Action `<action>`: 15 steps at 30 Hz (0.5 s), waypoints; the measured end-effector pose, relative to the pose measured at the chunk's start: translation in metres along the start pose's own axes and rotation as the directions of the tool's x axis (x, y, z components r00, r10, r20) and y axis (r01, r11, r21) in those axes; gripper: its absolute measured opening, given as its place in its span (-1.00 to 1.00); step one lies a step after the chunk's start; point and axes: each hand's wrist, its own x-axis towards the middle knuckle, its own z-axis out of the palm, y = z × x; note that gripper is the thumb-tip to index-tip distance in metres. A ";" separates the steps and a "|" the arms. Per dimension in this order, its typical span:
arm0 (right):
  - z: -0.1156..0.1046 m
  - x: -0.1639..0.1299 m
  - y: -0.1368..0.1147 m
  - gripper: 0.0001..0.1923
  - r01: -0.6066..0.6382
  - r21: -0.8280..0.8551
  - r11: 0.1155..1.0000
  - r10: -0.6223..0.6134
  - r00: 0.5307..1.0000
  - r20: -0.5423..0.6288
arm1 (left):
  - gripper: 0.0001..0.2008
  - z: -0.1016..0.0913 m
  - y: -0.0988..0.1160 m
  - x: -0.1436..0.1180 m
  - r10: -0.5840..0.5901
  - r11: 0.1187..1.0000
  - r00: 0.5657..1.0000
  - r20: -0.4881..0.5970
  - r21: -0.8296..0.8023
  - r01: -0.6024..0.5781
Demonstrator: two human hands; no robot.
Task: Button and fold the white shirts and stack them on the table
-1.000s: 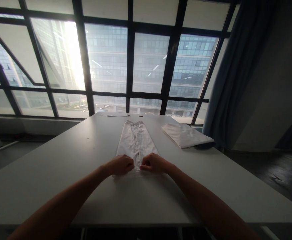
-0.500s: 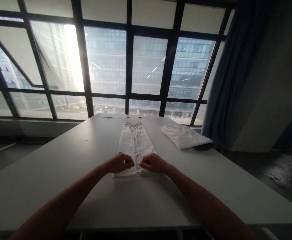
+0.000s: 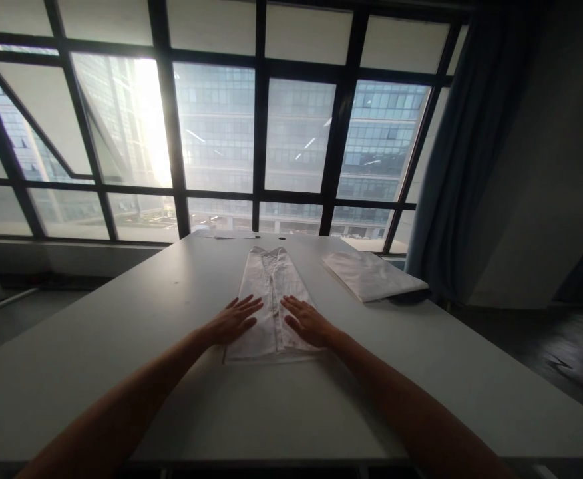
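On the white table (image 3: 122, 346), near its middle, lies a white shirt (image 3: 270, 293) folded into a long narrow strip, its button placket running straight away from the person and its collar end pointing toward the window. Both hands rest flat on the near part of this strip. The left hand (image 3: 234, 320) presses on the left half with its fingers (image 3: 249, 305) spread and extended, gripping nothing. The right hand (image 3: 306, 320) mirrors it on the right half, palm down, its fingers (image 3: 291, 305) likewise stretched out and released. The two hands lie just beside the placket, one on each side, close together but apart from each other. The near hem of the shirt sits just behind the wrists, and both bare forearms reach in from the bottom of the view.

Farther back and to the right, well apart from the shirt, a second folded white garment (image 3: 371, 274) lies near the table's far right edge. Beyond the table stands a large window (image 3: 261, 133) with dark frames, bright with daylight and showing office buildings outside. A dark blue curtain (image 3: 461, 153) hangs at the right of the window, next to a shadowed wall.
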 end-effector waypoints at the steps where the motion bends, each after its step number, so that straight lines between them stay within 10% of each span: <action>1: 0.000 0.000 0.003 -0.31 -0.045 -0.020 0.999 0.045 0.999 -0.001 | -0.39 0.001 -0.005 0.000 -0.029 1.000 1.000 -0.002 0.001 0.029; 15: -0.018 -0.006 0.093 -0.40 -0.131 0.183 0.974 0.166 0.968 -0.188 | -0.62 0.000 -0.066 -0.001 -0.014 0.990 0.981 -0.193 -0.139 -0.013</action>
